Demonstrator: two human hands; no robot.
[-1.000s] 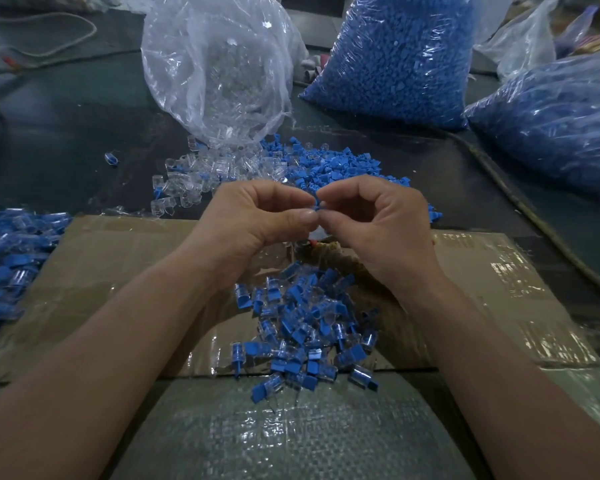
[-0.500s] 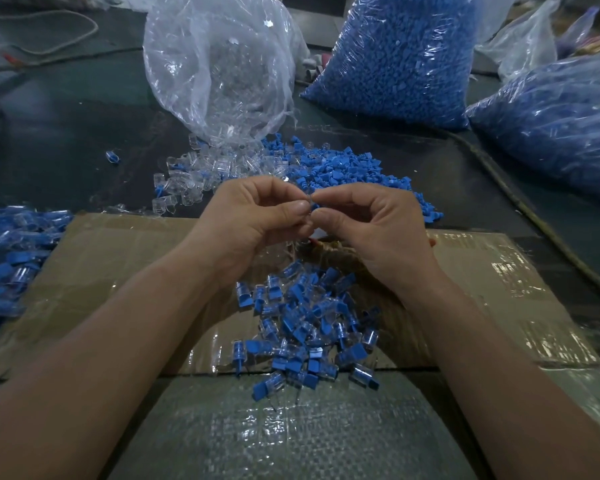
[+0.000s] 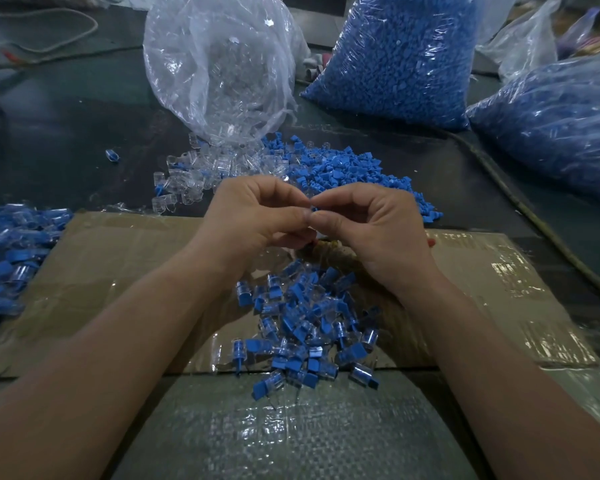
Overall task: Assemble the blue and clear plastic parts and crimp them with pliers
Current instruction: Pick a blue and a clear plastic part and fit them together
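Observation:
My left hand [image 3: 253,216] and my right hand [image 3: 371,223] meet fingertip to fingertip above the cardboard. Between the thumbs and forefingers they pinch a small blue part [image 3: 314,208], mostly hidden; a clear part with it cannot be made out. Below the hands lies a heap of joined blue and clear pieces [image 3: 305,323]. Beyond the hands sit loose clear parts [image 3: 194,174] and loose blue parts [image 3: 347,168]. No pliers are in view.
A clear bag of clear parts [image 3: 219,64] stands at the back, two bags of blue parts [image 3: 395,53] [image 3: 555,123] to its right. More joined pieces [image 3: 11,258] lie at the left edge. Taped cardboard [image 3: 118,271] covers the dark table; a woven sheet [image 3: 257,438] lies nearest.
Both hands stay pressed together on the small part, shifting only slightly. The piles have not moved.

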